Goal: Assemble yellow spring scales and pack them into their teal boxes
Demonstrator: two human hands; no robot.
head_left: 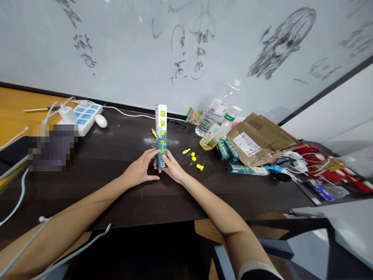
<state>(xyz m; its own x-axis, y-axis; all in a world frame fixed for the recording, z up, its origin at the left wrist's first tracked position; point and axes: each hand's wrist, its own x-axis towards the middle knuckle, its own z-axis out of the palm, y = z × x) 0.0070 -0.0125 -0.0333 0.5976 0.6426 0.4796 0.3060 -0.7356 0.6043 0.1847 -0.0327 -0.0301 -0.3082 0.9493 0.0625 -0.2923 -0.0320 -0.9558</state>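
Note:
A tall, narrow white-and-teal box (161, 132) with yellow characters stands upright over the dark table (116, 202). My right hand (172, 168) grips its lower end, thumb across the front. At the box's left side is my left hand (142, 168), its thumb spread away from the fingers and the fingertips close to or touching the box. Small yellow parts (194, 158) lie just right of the box, with a yellow cylindrical piece (199, 167) nearest my right hand. Behind the box, on its left, another yellow piece (154, 133) and a metal hook are partly hidden.
Two plastic bottles (215, 134), similar teal boxes (247, 169) and a brown parcel (259, 136) are at right, beside cables and red items. A power strip (87, 116), white mouse (101, 121) and cables lie left. A whiteboard (128, 58) rises behind.

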